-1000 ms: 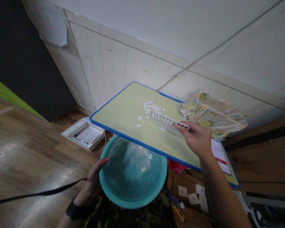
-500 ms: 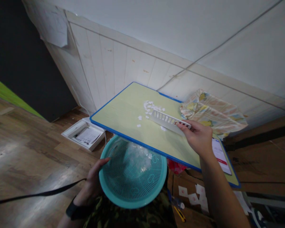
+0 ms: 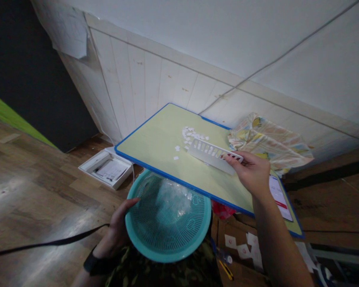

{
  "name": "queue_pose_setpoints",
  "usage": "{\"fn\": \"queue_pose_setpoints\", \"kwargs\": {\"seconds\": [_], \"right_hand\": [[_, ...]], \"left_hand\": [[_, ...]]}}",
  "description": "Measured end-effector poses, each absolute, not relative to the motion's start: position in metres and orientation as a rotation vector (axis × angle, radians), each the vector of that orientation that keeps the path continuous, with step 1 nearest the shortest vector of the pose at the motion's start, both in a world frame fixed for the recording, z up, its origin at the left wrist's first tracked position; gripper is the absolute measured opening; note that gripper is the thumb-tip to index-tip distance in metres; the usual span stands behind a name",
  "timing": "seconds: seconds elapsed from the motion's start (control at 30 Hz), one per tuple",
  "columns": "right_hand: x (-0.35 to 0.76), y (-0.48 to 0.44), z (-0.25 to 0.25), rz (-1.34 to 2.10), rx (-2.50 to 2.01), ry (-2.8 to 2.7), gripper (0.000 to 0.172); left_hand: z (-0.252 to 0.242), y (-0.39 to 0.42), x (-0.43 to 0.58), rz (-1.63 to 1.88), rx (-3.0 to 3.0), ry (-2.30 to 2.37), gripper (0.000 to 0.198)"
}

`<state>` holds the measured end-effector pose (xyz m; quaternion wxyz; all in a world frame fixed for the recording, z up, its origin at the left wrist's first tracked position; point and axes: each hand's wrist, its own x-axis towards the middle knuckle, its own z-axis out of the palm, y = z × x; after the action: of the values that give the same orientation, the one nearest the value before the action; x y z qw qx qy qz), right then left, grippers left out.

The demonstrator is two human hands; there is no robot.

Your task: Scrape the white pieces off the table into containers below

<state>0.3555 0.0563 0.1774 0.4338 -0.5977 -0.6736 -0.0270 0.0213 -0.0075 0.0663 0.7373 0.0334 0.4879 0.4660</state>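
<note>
My left hand grips the left rim of a turquoise plastic colander, thumb over the edge and the other fingers hidden beneath. Some clear, crinkled plastic lies inside it. My right hand is closed on one end of a white slotted plastic strip, which slants over the yellow-green tabletop with its blue edge. Small white paper pieces are heaped beyond the strip's far end. A few more scraps lie apart, to the left of the strip.
A patterned cloth sits at the table's back right, with a phone on the right end. An open white box rests on the floor at left. Paper cards and a yellow cutter lie below right.
The slotted strip has tilted a little, showing more of its flat face, and its lower edge sits slightly nearer me. My left hand and the colander hold their place.
</note>
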Motion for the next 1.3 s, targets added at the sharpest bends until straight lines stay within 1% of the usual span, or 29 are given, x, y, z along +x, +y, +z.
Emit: {"fn": "queue_pose_setpoints", "kwargs": {"seconds": [0.13,0.33,0.43,0.6,0.8,1.03,1.2,1.3], "right_hand": [[0.356,0.055,0.178,-0.072,-1.468,-1.661,0.017],[0.345,0.054,0.172,0.032,-1.471,-1.689,0.019],[0.346,0.043,0.172,0.004,-1.488,-1.707,0.017],[0.351,0.021,0.172,-0.084,-1.548,-1.616,0.02],[0.346,0.018,0.163,-0.146,-1.594,-1.558,0.022],[0.338,0.002,0.165,-0.106,-1.573,-1.664,0.016],[0.336,-0.007,0.17,-0.149,-1.519,-1.732,0.011],[0.338,-0.007,0.169,-0.185,-1.525,-1.705,0.012]], "left_hand": [[0.067,-0.007,0.021,1.048,0.053,1.066,0.026],[0.065,-0.009,0.019,1.005,0.09,1.048,0.02],[0.064,-0.009,0.019,1.023,0.077,1.079,0.018],[0.061,-0.008,0.018,1.06,0.061,1.063,0.01],[0.067,-0.007,0.021,1.064,0.037,1.061,0.014],[0.067,-0.007,0.022,1.045,0.048,1.072,0.019],[0.068,-0.008,0.021,1.048,0.077,1.07,0.02],[0.069,-0.008,0.02,1.061,0.083,1.083,0.021]]}}
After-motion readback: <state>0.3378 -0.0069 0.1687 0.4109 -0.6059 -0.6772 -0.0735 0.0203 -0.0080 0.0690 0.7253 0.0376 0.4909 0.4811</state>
